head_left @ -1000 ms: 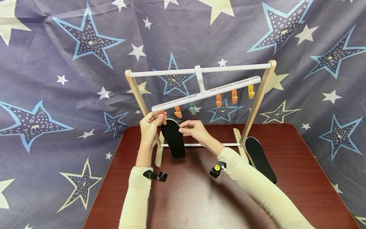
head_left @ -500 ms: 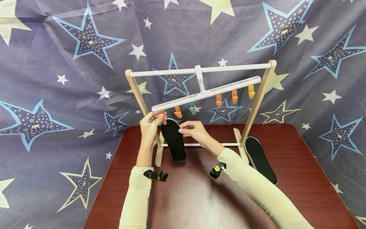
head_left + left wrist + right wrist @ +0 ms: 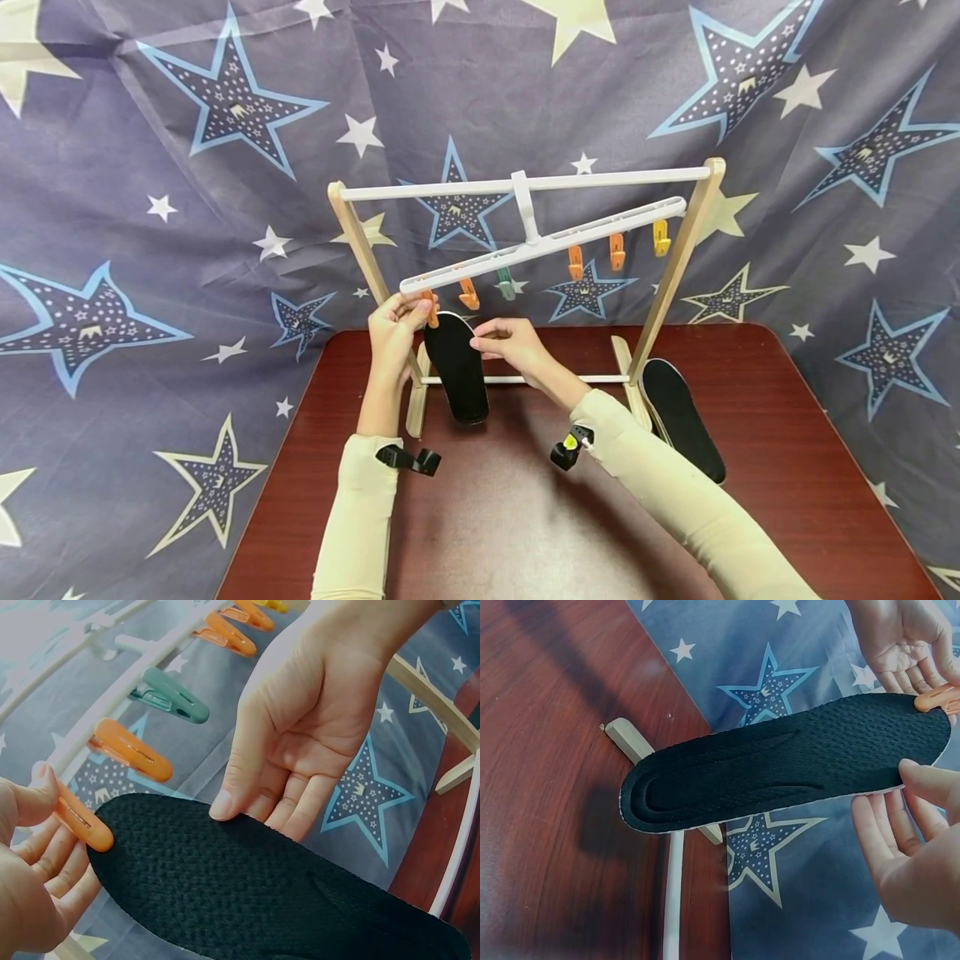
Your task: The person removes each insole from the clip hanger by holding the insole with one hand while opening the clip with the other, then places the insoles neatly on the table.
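Note:
A black insole (image 3: pixel 456 367) hangs beneath the low left end of a tilted white hanger bar (image 3: pixel 540 247). My left hand (image 3: pixel 392 333) pinches the end orange clothespin (image 3: pixel 84 819), whose tip lies over the insole's upper edge in the left wrist view. My right hand (image 3: pixel 513 343) pinches the insole's right edge near the top, thumb on the black face and fingers behind, as the right wrist view shows. Along the bar hang further clothespins holding nothing: orange ones (image 3: pixel 468 293), a green one (image 3: pixel 506 283) and a yellow one (image 3: pixel 661 238).
The hanger hooks over the top rail of a wooden rack (image 3: pixel 678 267) standing on the red-brown table (image 3: pixel 495 517). Another black insole (image 3: pixel 684 421) lies beside the rack's right foot. A star-patterned cloth (image 3: pixel 187 358) hangs close behind.
The insole's lower end has swung slightly down and toward me. The hanger bar has shifted a touch to the right; both hands keep nearly the same place and grip.

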Tool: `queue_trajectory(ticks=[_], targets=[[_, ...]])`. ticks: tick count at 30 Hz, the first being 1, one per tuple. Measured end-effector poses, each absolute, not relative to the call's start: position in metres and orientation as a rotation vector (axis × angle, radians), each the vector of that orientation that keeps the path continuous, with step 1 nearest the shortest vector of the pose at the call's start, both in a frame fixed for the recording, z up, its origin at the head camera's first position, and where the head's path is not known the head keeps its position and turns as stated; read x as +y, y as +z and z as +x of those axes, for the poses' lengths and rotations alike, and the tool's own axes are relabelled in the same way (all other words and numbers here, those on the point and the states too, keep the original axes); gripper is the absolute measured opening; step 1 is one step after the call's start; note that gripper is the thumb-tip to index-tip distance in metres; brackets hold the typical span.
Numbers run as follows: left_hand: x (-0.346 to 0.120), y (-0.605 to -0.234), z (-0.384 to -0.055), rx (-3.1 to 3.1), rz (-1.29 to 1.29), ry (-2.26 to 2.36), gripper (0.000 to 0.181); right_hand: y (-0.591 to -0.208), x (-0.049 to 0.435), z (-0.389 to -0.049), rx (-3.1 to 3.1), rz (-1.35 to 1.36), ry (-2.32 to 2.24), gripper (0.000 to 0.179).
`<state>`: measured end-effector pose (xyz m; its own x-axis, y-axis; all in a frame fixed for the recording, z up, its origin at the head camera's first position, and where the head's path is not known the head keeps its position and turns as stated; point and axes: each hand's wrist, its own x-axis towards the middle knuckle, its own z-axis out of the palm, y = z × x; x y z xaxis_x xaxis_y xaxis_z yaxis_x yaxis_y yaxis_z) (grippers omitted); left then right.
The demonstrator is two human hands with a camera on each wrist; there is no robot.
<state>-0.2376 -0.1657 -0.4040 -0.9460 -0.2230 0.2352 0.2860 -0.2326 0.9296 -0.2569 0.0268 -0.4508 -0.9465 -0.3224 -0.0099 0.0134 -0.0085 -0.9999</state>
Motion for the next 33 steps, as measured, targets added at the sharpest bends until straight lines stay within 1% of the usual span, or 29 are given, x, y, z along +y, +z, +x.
queue_trajectory(ticks=[12,17,27,33], targets=[[-0.1662,-0.4032,-0.2368,-1.726,-0.061,-2.259,0.005,-0.4528,0.0277,-0.255,1.94,-0.29,-2.086,0.023],[-0.167,-0.4041,-0.2383,-1.749,-0.044,-2.257,0.008,-0.4532,0.0284,-0.2555,1.938,-0.294,-2.095,0.023],[-0.1669,-0.4038,-0.2383,-1.769,-0.027,-2.257,0.005,-0.4526,0.0296,-0.2546,1.939,-0.291,-2.091,0.023],[-0.1655,-0.4041,-0.2377,-1.757,-0.031,-2.251,0.01,-0.4516,0.0299,-0.2533,1.947,-0.29,-2.089,0.023]])
